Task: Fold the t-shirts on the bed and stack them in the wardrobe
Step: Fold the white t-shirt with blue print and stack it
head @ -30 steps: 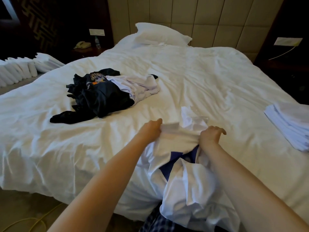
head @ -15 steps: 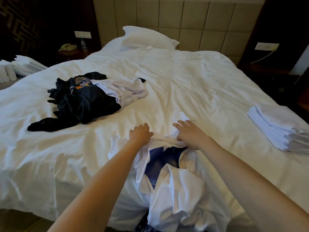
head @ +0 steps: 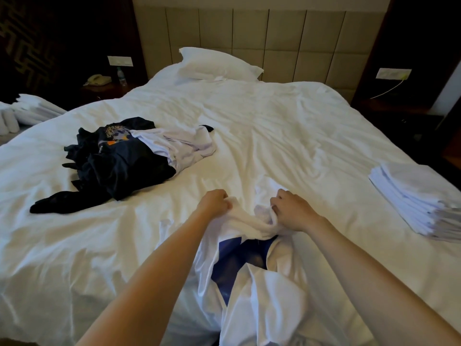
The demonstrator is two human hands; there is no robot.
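The left hand (head: 215, 202) is curled into a fist around a bunched fold of a white t-shirt (head: 249, 224). The right hand (head: 294, 212), just beside it, has its fingers hooked into the same edge of cloth. Between the two hands the fabric sags in a thick roll. Below the wrists the rest of the shirt spills toward the person over the near edge of the bed (head: 274, 136), showing a dark blue print (head: 239, 260).

The shirt looks light and entirely limp: it will not hold any shape and will droop from wherever it is gripped. Bunched handfuls like these probably keep it crumpled. It would likely spread better if each hand took a shoulder seam or a corner of the hem, wider apart, and the cloth was drawn taut and laid flat on the duvet. Which edge the hands hold now cannot be told.

Well beyond the left hand, off to its outer side, lies a loose pile of dark and white garments (head: 124, 158), not yet folded. Far out past the right hand, a stack of folded white cloth (head: 419, 196) sits at the bed's edge.
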